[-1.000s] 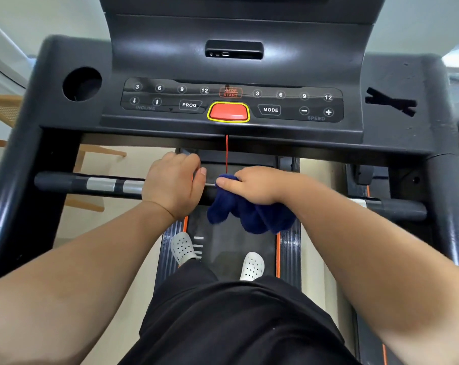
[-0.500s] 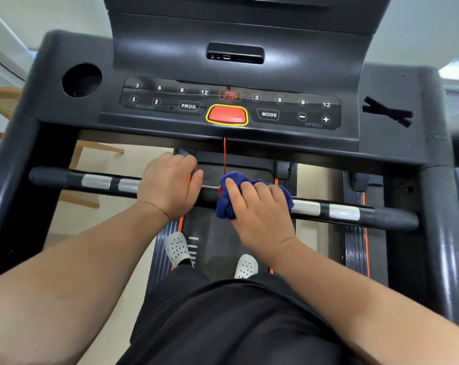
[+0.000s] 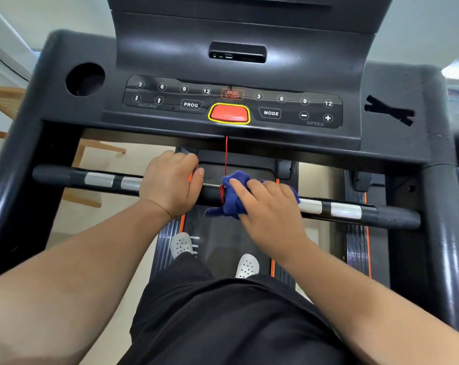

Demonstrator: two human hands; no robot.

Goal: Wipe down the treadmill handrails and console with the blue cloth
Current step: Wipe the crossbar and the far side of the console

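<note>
Blue cloth (image 3: pixel 232 198): bulk covered by right hand (image 3: pixel 270 214); only left side and a corner past little finger show. Crossbar handrail (image 3: pixel 104 180): middle stretch hidden under both hands and cloth. Left hand (image 3: pixel 170 185): fingertips out of sight behind bar. Right thumb hidden. Red cord (image 3: pixel 226 154): lower end lost at cloth. Console (image 3: pixel 354 83): top cut by upper edge. Port recess (image 3: pixel 237 52): sockets too small to identify. Shoes (image 3: pixel 182 245): heels hidden by shorts (image 3: pixel 236 325).
</note>
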